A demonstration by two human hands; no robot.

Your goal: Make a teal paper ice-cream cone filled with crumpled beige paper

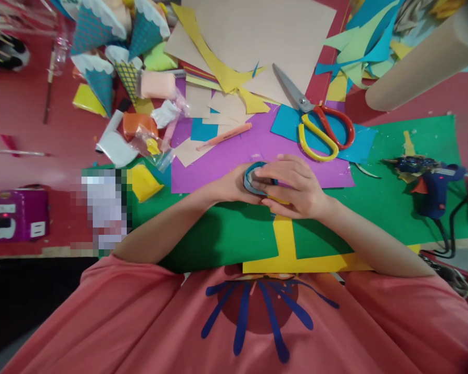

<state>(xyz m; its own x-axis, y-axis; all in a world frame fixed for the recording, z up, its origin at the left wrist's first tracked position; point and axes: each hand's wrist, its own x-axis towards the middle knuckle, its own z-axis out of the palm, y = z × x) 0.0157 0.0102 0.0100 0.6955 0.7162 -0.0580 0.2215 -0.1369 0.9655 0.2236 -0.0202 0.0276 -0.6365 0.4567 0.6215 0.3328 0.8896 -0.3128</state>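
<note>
A blue paper roll with a round open end is held between my hands above the green sheet. My left hand is wrapped round its left side. The fingers of my right hand bend over the rim, with fingertips at or inside the opening; most of the roll is hidden behind them. A bit of yellow shows under my right fingers. Beyond my hands lies a purple sheet with an orange marker. Scissors with red and yellow handles rest beyond my right hand.
Finished paper cones and clay packs lie at the back left. A blue glue gun with its cord sits at the right, near a cardboard tube. Yellow paper strips lie along the near edge.
</note>
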